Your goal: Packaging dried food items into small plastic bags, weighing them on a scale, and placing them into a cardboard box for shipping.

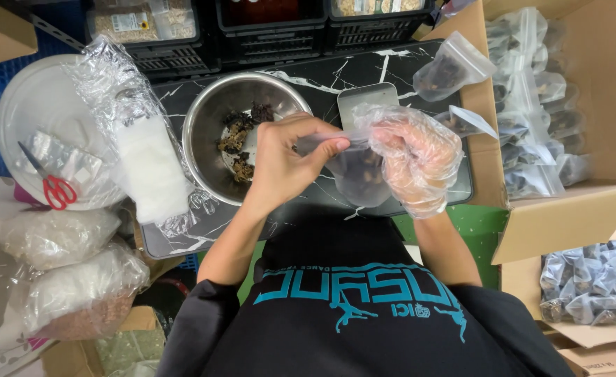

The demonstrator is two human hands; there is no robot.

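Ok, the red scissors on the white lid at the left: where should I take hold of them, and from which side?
Take the scissors by the red handle loops, coming from above and the near side. The loops lie nearest the person, on the white lid, with the blades pointing away up-left, so the handles are the exposed, safe end. Both hands, left and gloved right, are on the small bag.

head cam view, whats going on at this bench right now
A person holds a small clear zip bag of dark dried bits between both hands above a marble-patterned table. The bare left hand pinches the bag's top edge, and the right hand, in a thin plastic glove, grips the other side. A steel bowl with more dried bits sits just behind the left hand. Filled bags are piled in a cardboard box on the right.
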